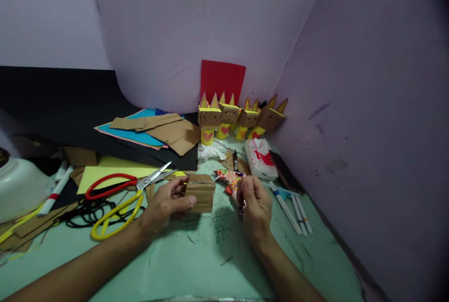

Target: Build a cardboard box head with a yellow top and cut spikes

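Both forearms enter from bottom edge, converging toward centre. Left hand (pixel 164 206) palm inward, fingers curled, thumb extended rightward in clasp. Right hand (pixel 255 203) knuckles up, fingers pinched closed.

lilac walls (pixel 210 16), green tabletop (pixel 210 264), dim light

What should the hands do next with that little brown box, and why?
Probably bring the right hand over to the small brown cardboard box. The left hand already steadies the box, and the right hand pinches something small beside it.
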A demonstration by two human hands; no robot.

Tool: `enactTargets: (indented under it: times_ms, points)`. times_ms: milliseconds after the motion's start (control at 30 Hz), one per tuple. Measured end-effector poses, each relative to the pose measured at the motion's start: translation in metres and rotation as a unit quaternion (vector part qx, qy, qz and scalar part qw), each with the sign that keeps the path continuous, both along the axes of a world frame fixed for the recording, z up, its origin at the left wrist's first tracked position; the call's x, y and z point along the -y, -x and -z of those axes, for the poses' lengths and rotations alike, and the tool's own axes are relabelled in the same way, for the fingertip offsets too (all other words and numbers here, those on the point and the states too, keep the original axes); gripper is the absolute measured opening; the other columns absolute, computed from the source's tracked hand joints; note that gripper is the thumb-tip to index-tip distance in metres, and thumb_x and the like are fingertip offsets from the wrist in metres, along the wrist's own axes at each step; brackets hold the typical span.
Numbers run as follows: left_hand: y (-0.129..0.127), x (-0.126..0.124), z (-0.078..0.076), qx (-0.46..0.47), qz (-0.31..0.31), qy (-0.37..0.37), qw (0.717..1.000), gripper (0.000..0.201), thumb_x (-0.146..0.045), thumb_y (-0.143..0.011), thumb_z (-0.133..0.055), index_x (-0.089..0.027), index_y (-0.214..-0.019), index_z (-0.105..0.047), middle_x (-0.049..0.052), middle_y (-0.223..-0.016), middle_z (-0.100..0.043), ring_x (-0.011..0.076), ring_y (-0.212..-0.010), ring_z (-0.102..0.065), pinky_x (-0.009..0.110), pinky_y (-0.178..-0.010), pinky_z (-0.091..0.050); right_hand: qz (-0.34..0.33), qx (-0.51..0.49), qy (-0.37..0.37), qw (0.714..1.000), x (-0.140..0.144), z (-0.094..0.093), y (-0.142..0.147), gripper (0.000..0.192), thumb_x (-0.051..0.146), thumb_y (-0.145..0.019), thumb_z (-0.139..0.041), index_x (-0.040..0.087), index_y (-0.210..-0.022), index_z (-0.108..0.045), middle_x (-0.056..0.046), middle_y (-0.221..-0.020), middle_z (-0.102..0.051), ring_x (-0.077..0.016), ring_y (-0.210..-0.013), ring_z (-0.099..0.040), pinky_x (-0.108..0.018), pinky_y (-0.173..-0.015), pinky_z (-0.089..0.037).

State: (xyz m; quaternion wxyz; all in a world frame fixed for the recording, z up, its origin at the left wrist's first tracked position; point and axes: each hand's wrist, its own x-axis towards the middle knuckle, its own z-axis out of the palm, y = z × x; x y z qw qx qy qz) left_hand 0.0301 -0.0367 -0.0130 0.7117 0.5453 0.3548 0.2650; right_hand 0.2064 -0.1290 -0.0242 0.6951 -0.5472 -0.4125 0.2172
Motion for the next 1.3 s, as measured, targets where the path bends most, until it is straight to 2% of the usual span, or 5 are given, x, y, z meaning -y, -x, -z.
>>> enactTargets:
  times_ms: [300,467,767,933,1300]
  points:
    - [0.002,-0.006,-0.012,0.105,-0.003,0.219,0.97,0.033,-0.032,-0.078,-0.054,-0.01,-0.102,-0.059,0.009,-0.066,-0.068,0.0195,-0.047,-0.061,0.027,-0.038,-0.046,-0.046,0.103,0.001,0.994,0.003,-0.005,0.005,0.019,0.031,-0.079,-0.065,0.023,-0.096,-0.065,-0.004,-0.093,-0.063,-0.0192,-0.082,-0.058,-0.031,-0.073,-0.046]
    - [0.001,-0.005,-0.008,0.091,0.024,0.213,0.973,0.032,-0.03,-0.079,-0.054,-0.009,-0.103,-0.059,0.009,-0.066,-0.069,0.0203,-0.048,-0.062,0.026,-0.038,-0.047,-0.16,0.079,0.024,0.984,0.0,-0.003,0.01,0.079,0.029,-0.064,-0.079,0.029,-0.134,-0.042,-0.009,-0.14,-0.043,-0.0276,-0.125,-0.043,-0.043,-0.101,-0.037]
    - [0.002,-0.002,-0.006,-0.071,0.056,0.087,0.992,0.067,-0.067,-0.07,-0.055,-0.012,-0.106,-0.059,0.007,-0.068,-0.066,0.016,-0.044,-0.058,0.02,-0.034,-0.038,-0.159,-0.038,0.104,0.981,-0.012,-0.001,0.013,0.062,0.04,-0.064,-0.074,0.018,-0.119,-0.058,-0.011,-0.115,-0.065,-0.0293,-0.105,-0.06,-0.044,-0.09,-0.046]
    - [0.004,-0.003,0.002,-0.009,0.033,-0.097,0.995,0.073,-0.046,-0.06,-0.077,-0.018,-0.123,-0.053,0.01,-0.113,-0.063,0.0277,-0.104,-0.059,0.028,-0.077,-0.05,-0.157,0.114,0.103,0.975,-0.008,0.002,0.013,0.054,0.039,-0.07,-0.071,0.021,-0.12,-0.062,-0.01,-0.117,-0.065,-0.03,-0.107,-0.059,-0.047,-0.096,-0.042]
    - [-0.001,0.0,0.001,0.036,0.01,0.03,0.999,0.074,-0.038,-0.062,-0.078,-0.018,-0.125,-0.045,0.01,-0.099,-0.069,0.0241,-0.087,-0.065,0.031,-0.072,-0.05,0.02,0.024,-0.026,0.999,-0.01,0.0,0.009,0.01,0.026,-0.064,-0.075,0.021,-0.071,-0.068,-0.001,-0.071,-0.064,-0.0142,-0.063,-0.058,-0.025,-0.058,-0.048]
